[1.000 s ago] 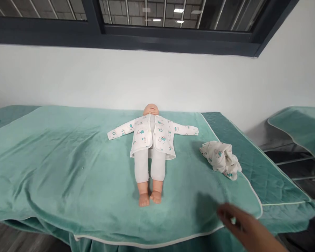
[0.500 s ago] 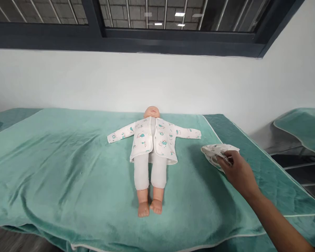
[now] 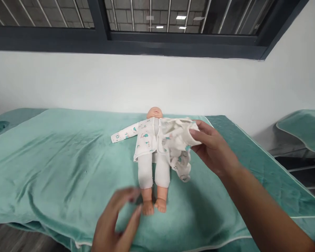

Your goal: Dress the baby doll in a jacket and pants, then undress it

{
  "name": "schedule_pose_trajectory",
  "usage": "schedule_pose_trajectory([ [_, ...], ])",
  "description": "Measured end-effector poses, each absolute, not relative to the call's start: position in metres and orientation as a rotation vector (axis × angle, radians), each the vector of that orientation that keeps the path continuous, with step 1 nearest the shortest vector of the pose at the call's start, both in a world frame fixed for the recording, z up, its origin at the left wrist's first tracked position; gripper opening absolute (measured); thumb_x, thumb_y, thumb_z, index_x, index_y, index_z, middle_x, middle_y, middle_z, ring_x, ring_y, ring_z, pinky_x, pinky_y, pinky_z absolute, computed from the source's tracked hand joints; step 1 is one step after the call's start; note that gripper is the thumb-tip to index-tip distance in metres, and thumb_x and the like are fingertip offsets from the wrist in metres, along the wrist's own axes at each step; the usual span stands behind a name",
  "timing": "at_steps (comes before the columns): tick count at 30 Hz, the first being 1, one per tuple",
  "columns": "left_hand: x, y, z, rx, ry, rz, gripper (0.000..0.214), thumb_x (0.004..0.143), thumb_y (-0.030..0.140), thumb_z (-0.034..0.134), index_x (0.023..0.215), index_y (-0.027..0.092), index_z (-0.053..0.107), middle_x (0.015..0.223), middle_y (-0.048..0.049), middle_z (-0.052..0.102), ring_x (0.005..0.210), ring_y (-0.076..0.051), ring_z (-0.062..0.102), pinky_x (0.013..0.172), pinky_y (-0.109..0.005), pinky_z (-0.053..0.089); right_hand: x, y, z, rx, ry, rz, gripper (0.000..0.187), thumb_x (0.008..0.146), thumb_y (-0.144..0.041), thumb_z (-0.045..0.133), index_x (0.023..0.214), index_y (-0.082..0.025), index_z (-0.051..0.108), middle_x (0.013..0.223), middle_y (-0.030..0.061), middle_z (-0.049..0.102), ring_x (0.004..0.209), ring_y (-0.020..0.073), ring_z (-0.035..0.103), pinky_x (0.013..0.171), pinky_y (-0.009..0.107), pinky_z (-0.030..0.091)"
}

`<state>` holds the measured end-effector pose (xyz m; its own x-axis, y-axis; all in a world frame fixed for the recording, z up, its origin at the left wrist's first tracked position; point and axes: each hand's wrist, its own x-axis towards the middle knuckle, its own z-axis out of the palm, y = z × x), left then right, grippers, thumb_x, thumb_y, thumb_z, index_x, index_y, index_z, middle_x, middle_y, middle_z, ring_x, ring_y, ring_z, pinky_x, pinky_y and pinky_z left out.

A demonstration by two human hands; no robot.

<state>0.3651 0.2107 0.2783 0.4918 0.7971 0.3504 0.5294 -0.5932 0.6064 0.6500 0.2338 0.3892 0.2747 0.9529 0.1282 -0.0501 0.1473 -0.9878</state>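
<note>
A baby doll [image 3: 154, 112] lies on its back, its feet toward me. It wears an open white jacket [image 3: 145, 138] with a green print and white leggings [image 3: 145, 171]; its feet are bare. My right hand [image 3: 212, 147] pinches a crumpled printed baby garment [image 3: 182, 134], held up in front of one jacket sleeve and hiding it. Part of the garment dangles beside the doll's leg; its exact kind is unclear. My left hand [image 3: 118, 220], slightly blurred, is near the doll's feet with thumb and fingers apart and nothing in it.
A green blanket [image 3: 55, 168] covers the bed under the doll, with a darker quilted green cover [image 3: 262, 182] at the right. Behind stands a white wall [image 3: 94, 80] below a dark window frame [image 3: 173, 47]. Another green-covered surface [image 3: 304, 129] is at the far right.
My right hand has lifted the garment from the right side of the bed and brought it left over the doll. My left hand has come into view from below.
</note>
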Motion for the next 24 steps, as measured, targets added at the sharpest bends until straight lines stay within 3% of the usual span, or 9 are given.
schedule_pose_trajectory([
  [1,0.383,0.227,0.284,2.256,1.118,0.995,0.048,0.094,0.031,0.046,0.142,0.032,0.044,0.134,-0.0097,0.057,0.117,-0.024,0.06,0.095,-0.042,0.056,0.641,0.238,0.393,-1.16,-1.031,0.943,0.032,0.081,-0.042,0.073,0.102,-0.022,0.061,0.096,0.0024,0.067,0.082,0.0163,0.066,0.065,0.026,0.054],
  [4,0.43,0.271,0.313,2.01,0.783,1.375,0.062,0.087,0.034,0.068,0.143,0.033,0.042,0.149,-0.0098,0.042,0.139,-0.028,0.043,0.108,-0.044,0.048,0.616,0.245,0.4,-1.144,-1.07,0.933,0.031,0.083,-0.04,0.072,0.109,-0.026,0.063,0.077,-0.0019,0.061,0.064,0.0129,0.059,0.056,0.025,0.049],
  [8,0.454,0.298,0.344,2.046,0.582,1.382,0.026,0.087,0.027,0.069,0.112,0.027,0.06,0.13,-0.0056,0.055,0.128,-0.022,0.051,0.11,-0.042,0.044,0.606,0.25,0.404,-1.224,-1.175,0.842,0.031,0.084,-0.029,0.068,0.116,-0.029,0.068,0.057,-0.0066,0.049,0.05,0.0102,0.046,0.048,0.024,0.037],
  [10,0.454,0.3,0.353,2.024,0.492,1.408,0.01,0.087,0.023,0.067,0.093,0.024,0.06,0.128,-0.0057,0.056,0.127,-0.023,0.052,0.11,-0.041,0.043,0.608,0.251,0.406,-1.235,-1.214,0.82,0.027,0.084,-0.026,0.067,0.111,-0.027,0.072,0.06,-0.0048,0.055,0.053,0.011,0.049,0.051,0.026,0.04],
  [12,0.453,0.299,0.359,1.962,0.395,1.361,0.009,0.088,0.021,0.064,0.083,0.022,0.057,0.133,-0.0062,0.057,0.128,-0.024,0.051,0.109,-0.042,0.042,0.612,0.251,0.409,-1.201,-1.224,0.837,0.027,0.085,-0.028,0.066,0.111,-0.027,0.073,0.069,-0.0027,0.062,0.058,0.0124,0.054,0.055,0.027,0.045],
  [14,0.451,0.297,0.366,1.834,0.366,1.283,0.013,0.089,0.021,0.062,0.078,0.021,0.055,0.126,-0.0057,0.062,0.118,-0.023,0.057,0.101,-0.038,0.046,0.614,0.25,0.411,-1.146,-1.235,0.883,0.032,0.087,-0.032,0.065,0.119,-0.029,0.07,0.073,-0.0023,0.065,0.057,0.0127,0.056,0.054,0.029,0.047],
  [16,0.449,0.298,0.373,1.651,0.406,1.246,0.019,0.087,0.023,0.064,0.073,0.02,0.052,0.1,-0.0025,0.067,0.092,-0.017,0.061,0.082,-0.03,0.049,0.616,0.247,0.413,-1.082,-1.258,0.925,0.032,0.09,-0.038,0.065,0.122,-0.032,0.068,0.073,-0.0029,0.065,0.055,0.0124,0.056,0.053,0.028,0.048],
  [19,0.446,0.3,0.382,1.355,0.447,1.289,0.026,0.085,0.027,0.068,0.07,0.02,0.048,0.067,0.0037,0.051,0.063,-0.011,0.047,0.06,-0.023,0.041,0.617,0.242,0.413,-1.018,-1.355,0.884,0.024,0.092,-0.044,0.064,0.108,-0.029,0.073,0.082,-0.0002,0.066,0.066,0.0138,0.061,0.059,0.028,0.051],
  [24,0.438,0.298,0.391,1.24,0.495,1.193,0.029,0.085,0.039,0.071,0.075,0.02,0.051,0.067,0.004,0.048,0.058,-0.008,0.044,0.052,-0.02,0.037,0.612,0.235,0.414,-1.038,-1.66,0.716,0.023,0.083,-0.044,0.076,0.093,-0.024,0.07,0.098,0.0033,0.062,0.092,0.0181,0.059,0.073,0.029,0.051],
])
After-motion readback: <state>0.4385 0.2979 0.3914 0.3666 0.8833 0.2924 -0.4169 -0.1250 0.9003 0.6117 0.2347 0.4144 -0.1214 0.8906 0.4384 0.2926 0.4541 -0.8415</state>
